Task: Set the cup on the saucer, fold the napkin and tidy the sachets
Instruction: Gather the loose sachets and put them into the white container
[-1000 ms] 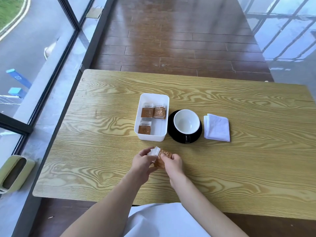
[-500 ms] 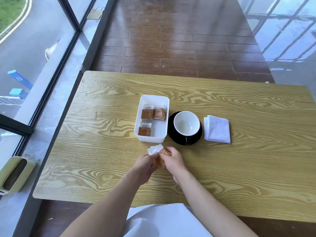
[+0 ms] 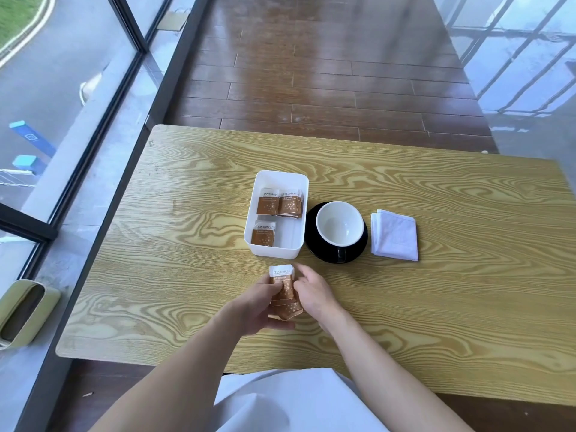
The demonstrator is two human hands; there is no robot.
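My left hand and my right hand hold a small stack of brown-and-white sachets between them, just above the table in front of the white box. The white rectangular box holds several more sachets lying flat. Right of the box, a white cup stands upright on a black saucer, its handle toward me. A folded white napkin lies right of the saucer.
The wooden table has its left edge along a floor-to-ceiling window. A pale green bin stands on the floor at the near left. Dark wooden flooring lies beyond the table's far edge.
The sachet stack has turned upright between my hands, with its white end pointing toward the box. Both hands stay at the same spot in front of the box.
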